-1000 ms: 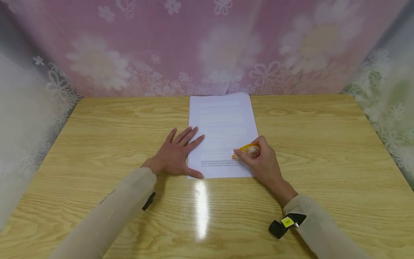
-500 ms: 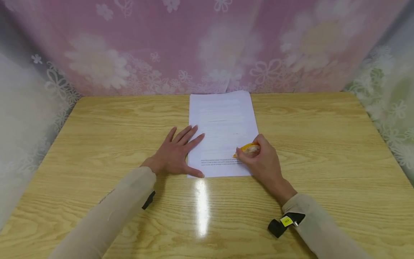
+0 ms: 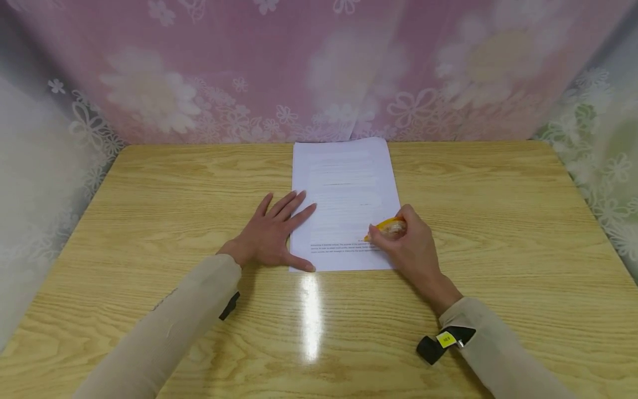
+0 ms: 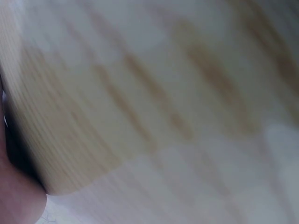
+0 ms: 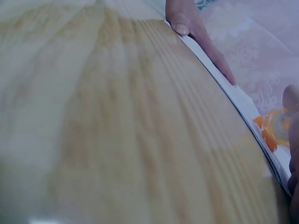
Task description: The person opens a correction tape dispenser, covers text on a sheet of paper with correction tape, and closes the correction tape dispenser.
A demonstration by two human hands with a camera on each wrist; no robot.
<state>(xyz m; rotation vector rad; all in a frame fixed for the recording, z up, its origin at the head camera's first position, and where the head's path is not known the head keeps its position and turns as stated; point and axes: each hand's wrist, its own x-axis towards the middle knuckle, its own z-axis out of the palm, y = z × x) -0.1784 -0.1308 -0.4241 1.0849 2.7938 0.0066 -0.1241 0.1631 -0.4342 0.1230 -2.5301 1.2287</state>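
Note:
A stack of white paper (image 3: pixel 344 166) lies on the wooden table, its top sheet mostly covered with pale white bands. Several printed lines (image 3: pixel 344 247) show near its lower edge. My left hand (image 3: pixel 269 235) rests with spread fingers over the sheet's left edge, thumb at the lower left corner. In my right hand (image 3: pixel 413 246) I hold an orange correction tape (image 3: pixel 391 227) with a clear body, pinched between thumb and fingers. Its tip is at the paper, just above the printed lines at the right. The right wrist view also has the correction tape (image 5: pixel 278 126), partly behind my fingers.
The wood-grained table (image 3: pixel 199 172) spreads around the paper, with a bright light reflection in front of it. A pink flowered curtain (image 3: pixel 279 66) hangs along the far edge, and pale flowered cloth hangs at both sides.
My right hand has slid slightly to the right with the correction tape, and a bit of print shows left of its tip. The left hand stays in place on the paper.

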